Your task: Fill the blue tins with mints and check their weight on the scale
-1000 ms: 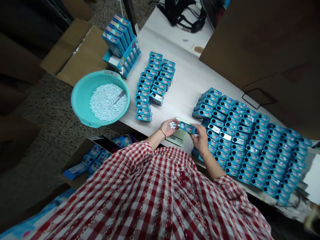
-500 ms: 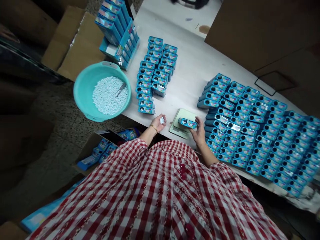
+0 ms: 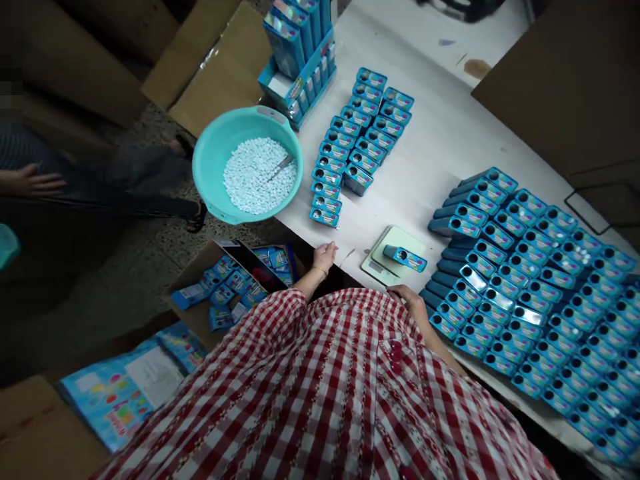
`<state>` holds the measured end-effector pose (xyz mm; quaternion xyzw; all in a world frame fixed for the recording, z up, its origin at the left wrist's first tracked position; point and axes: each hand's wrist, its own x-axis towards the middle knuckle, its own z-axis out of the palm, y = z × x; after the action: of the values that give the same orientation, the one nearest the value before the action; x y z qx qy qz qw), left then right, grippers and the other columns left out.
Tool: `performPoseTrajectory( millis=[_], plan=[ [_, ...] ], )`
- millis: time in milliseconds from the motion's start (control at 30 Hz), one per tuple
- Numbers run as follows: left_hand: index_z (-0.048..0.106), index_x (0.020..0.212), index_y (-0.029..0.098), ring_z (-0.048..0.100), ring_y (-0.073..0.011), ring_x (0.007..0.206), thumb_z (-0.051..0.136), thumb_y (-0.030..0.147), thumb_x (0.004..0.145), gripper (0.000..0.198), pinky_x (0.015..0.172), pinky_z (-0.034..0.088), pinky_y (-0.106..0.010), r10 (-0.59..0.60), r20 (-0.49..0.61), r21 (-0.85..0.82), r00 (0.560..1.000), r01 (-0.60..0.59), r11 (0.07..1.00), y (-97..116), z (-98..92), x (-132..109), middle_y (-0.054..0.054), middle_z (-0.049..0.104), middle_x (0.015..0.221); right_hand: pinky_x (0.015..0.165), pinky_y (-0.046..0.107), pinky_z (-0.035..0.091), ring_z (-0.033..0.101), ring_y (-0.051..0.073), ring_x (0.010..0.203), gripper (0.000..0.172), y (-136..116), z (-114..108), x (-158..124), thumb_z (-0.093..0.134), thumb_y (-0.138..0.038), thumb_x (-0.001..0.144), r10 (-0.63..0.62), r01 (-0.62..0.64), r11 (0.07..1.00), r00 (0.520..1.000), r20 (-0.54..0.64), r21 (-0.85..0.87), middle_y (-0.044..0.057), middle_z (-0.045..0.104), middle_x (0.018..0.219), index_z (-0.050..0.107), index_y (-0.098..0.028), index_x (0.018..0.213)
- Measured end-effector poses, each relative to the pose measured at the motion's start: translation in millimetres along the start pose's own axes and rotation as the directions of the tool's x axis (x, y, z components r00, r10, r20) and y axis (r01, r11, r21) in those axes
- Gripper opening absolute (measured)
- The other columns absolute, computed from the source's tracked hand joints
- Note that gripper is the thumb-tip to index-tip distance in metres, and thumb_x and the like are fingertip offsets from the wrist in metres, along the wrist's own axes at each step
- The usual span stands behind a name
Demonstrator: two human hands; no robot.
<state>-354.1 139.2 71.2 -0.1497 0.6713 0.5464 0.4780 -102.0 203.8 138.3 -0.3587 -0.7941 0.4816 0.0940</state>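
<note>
On a pale green scale (image 3: 383,260) stands one blue tin (image 3: 406,257), with neither hand on it. My left hand (image 3: 325,256) is closed at the table's front edge, left of the scale; what it holds is hidden, though small white pieces showed in its palm earlier. My right hand (image 3: 407,299) rests at the table edge just below the scale, its fingers partly hidden and apart from the tin. White pellets (image 3: 260,175) and a metal spoon (image 3: 280,168) lie in a turquoise basin (image 3: 213,160) at the left.
Short rows of blue tins (image 3: 357,117) stand left of the scale, and a large block of tins (image 3: 530,293) stands right. A display box (image 3: 300,93) is behind the basin. Below is a carton of blue packets (image 3: 220,287). At far left a person's hand (image 3: 35,181) shows.
My right hand has let go of the tin, which now stands on the scale, and drawn back to the table edge. My left hand has closed. The view has shifted left.
</note>
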Motion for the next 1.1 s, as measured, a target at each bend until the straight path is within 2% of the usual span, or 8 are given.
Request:
performPoseTrajectory(
  millis=[167, 400, 533, 667, 800, 867, 967, 1100],
  plan=[
    [0.048, 0.064, 0.015, 0.031, -0.0026, 0.033, 0.051, 0.037, 0.083, 0.029, 0.032, 0.013, -0.014, -0.169, 0.172, -0.216, 0.970, 0.205, 0.955, 24.4, -9.4, -0.3, 0.006, 0.039, 0.044, 0.075, 0.032, 0.050, 0.063, 0.018, 0.080, 0.020, -30.6, 45.0, 72.4, 0.050, -0.025, 0.080, 0.081, -0.076, 0.996, 0.976, 0.203, -0.036, 0.006, 0.067, 0.091, 0.066, -0.021, 0.093],
    [0.050, 0.064, 0.014, 0.039, -0.0050, 0.039, 0.044, 0.035, 0.085, 0.030, 0.033, 0.020, -0.013, -0.189, 0.228, -0.411, 0.955, 0.270, 0.871, 38.6, -59.9, -30.8, 0.002, 0.044, 0.049, 0.084, 0.035, 0.044, 0.057, 0.021, 0.093, 0.037, -52.6, 119.8, 175.8, 0.051, -0.026, 0.080, 0.318, -0.319, 0.928, 0.947, -0.038, -0.191, 0.013, 0.059, 0.108, 0.051, -0.014, 0.115],
    [0.051, 0.065, 0.014, 0.038, -0.0049, 0.039, 0.043, 0.033, 0.086, 0.029, 0.033, 0.021, -0.013, -0.203, 0.177, -0.464, 0.963, 0.264, 0.846, 35.5, -84.9, -42.0, 0.002, 0.045, 0.050, 0.080, 0.035, 0.044, 0.058, 0.021, 0.089, 0.025, -52.8, 123.6, 186.5, 0.045, -0.023, 0.084, 0.322, -0.318, 0.910, 0.946, -0.029, -0.267, 0.012, 0.057, 0.109, 0.055, -0.017, 0.105],
    [0.051, 0.065, 0.014, 0.044, -0.0060, 0.043, 0.042, 0.032, 0.087, 0.029, 0.036, 0.028, -0.014, -0.292, 0.176, -0.458, 0.940, 0.341, 0.821, 27.6, -82.2, -40.9, 0.000, 0.049, 0.055, 0.075, 0.028, 0.046, 0.058, 0.016, 0.080, 0.017, -73.2, 118.6, 156.2, 0.045, -0.022, 0.084, 0.212, -0.182, 0.950, 0.973, 0.094, -0.252, 0.005, 0.063, 0.091, 0.057, -0.018, 0.094],
    [0.051, 0.064, 0.013, 0.048, -0.0075, 0.047, 0.038, 0.029, 0.088, 0.032, 0.038, 0.033, -0.016, -0.363, 0.307, -0.420, 0.880, 0.468, 0.777, 23.7, -59.4, -40.7, -0.003, 0.053, 0.059, 0.070, 0.023, 0.047, 0.059, 0.013, 0.076, 0.016, -101.5, 95.5, 114.4, 0.053, -0.026, 0.082, -0.015, 0.058, 0.987, 0.963, 0.271, -0.152, 0.000, 0.064, 0.088, 0.059, -0.023, 0.097],
    [0.050, 0.062, 0.014, 0.043, -0.0062, 0.043, 0.042, 0.029, 0.087, 0.031, 0.034, 0.026, -0.014, -0.387, 0.408, -0.353, 0.827, 0.533, 0.769, 21.6, -50.5, -43.4, -0.002, 0.050, 0.057, 0.075, 0.027, 0.047, 0.059, 0.015, 0.082, 0.019, -105.3, 64.6, 95.9, 0.051, -0.028, 0.084, -0.068, 0.098, 0.986, 0.975, 0.212, -0.133, 0.003, 0.064, 0.092, 0.060, -0.022, 0.100],
    [0.050, 0.059, 0.014, 0.036, -0.0044, 0.038, 0.049, 0.030, 0.084, 0.030, 0.032, 0.019, -0.014, -0.437, 0.488, -0.167, 0.756, 0.572, 0.803, 12.3, -44.0, -48.8, 0.000, 0.047, 0.053, 0.078, 0.032, 0.047, 0.059, 0.017, 0.085, 0.021, -89.8, 0.9, 66.5, 0.045, -0.029, 0.087, -0.122, 0.096, 0.980, 0.981, -0.151, -0.172, 0.006, 0.064, 0.091, 0.062, -0.022, 0.098],
    [0.053, 0.053, 0.012, 0.043, -0.0065, 0.042, 0.051, 0.028, 0.083, 0.034, 0.043, 0.034, -0.019, -0.523, 0.449, 0.169, 0.725, 0.506, 0.846, -6.8, -39.5, -51.5, -0.002, 0.050, 0.050, 0.074, 0.035, 0.048, 0.060, 0.018, 0.077, 0.020, -47.5, -62.0, 25.4, 0.049, -0.032, 0.084, 0.000, -0.154, 0.968, 0.786, -0.618, -0.196, 0.005, 0.064, 0.082, 0.065, -0.020, 0.090]
  ],
)
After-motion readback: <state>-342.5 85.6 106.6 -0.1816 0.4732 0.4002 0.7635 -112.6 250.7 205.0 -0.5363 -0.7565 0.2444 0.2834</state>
